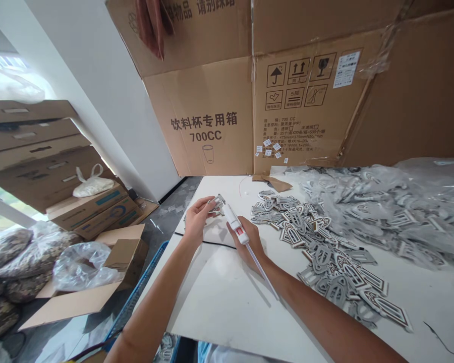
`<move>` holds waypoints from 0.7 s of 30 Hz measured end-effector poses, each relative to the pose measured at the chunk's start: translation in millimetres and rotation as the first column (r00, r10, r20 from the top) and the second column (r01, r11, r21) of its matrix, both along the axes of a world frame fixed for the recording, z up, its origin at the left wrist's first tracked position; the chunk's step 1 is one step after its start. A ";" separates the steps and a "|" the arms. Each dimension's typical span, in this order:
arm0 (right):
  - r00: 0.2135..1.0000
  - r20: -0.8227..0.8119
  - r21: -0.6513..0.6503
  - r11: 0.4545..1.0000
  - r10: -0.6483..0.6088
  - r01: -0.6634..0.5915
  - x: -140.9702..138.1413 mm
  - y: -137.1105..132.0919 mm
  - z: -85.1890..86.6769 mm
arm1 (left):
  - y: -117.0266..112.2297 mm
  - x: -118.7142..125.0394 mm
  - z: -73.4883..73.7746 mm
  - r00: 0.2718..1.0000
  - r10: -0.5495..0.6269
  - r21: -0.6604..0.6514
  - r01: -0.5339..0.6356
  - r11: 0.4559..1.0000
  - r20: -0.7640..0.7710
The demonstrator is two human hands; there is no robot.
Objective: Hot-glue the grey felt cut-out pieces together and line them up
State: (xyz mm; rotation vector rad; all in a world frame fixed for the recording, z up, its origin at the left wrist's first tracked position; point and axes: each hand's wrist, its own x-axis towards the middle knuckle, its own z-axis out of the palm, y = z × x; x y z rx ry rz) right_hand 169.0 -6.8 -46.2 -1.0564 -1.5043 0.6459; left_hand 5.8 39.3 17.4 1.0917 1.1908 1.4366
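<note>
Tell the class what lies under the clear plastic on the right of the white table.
Grey arched cut-out pieces show through the clear plastic, heaped on one another; the lower ones are covered, and glare blurs some detail.

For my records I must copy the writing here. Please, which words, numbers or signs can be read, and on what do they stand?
"饮料杯专用箱": on the carton
"700CC": below it, above a printed cup
"向上": under the arrows symbol
"700 CC": first line of the print block
The white label and the remaining print block: too small to read.
</note>
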 end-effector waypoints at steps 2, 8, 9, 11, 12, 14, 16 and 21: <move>1.000 0.010 0.003 1.000 0.003 -0.003 0.1 0.6 -0.8 | -0.6 0.8 0.1 1.000 0.001 0.005 -0.002 1.000 0.008; 1.000 0.013 0.004 1.000 0.022 -0.022 0.1 1.2 -1.4 | -3.6 4.2 2.1 0.999 0.033 0.011 -0.033 0.999 0.025; 1.000 0.011 0.004 1.000 0.026 -0.026 0.1 1.2 -1.5 | -4.0 4.4 2.5 0.999 0.036 0.013 -0.037 0.999 0.016; 1.000 0.009 0.001 1.000 0.029 -0.029 0.2 1.4 -1.8 | -4.5 4.7 3.2 0.999 0.038 0.020 -0.038 0.999 0.000; 1.000 0.007 0.000 1.000 0.030 -0.030 0.3 1.6 -2.0 | -4.7 4.7 3.5 0.999 0.038 0.024 -0.038 0.999 -0.006; 1.000 0.003 -0.005 1.000 0.028 -0.028 0.2 1.9 -2.4 | -5.0 4.8 3.7 0.999 0.032 0.031 -0.032 0.999 -0.008; 1.000 -0.006 -0.012 1.000 0.027 -0.027 0.2 1.9 -2.3 | -5.1 4.6 3.3 1.000 0.027 0.038 -0.026 0.999 -0.007; 1.000 -0.018 -0.009 1.000 0.014 -0.014 0.4 1.0 -0.2 | -3.4 3.5 -0.2 1.000 0.019 0.078 -0.018 0.997 -0.008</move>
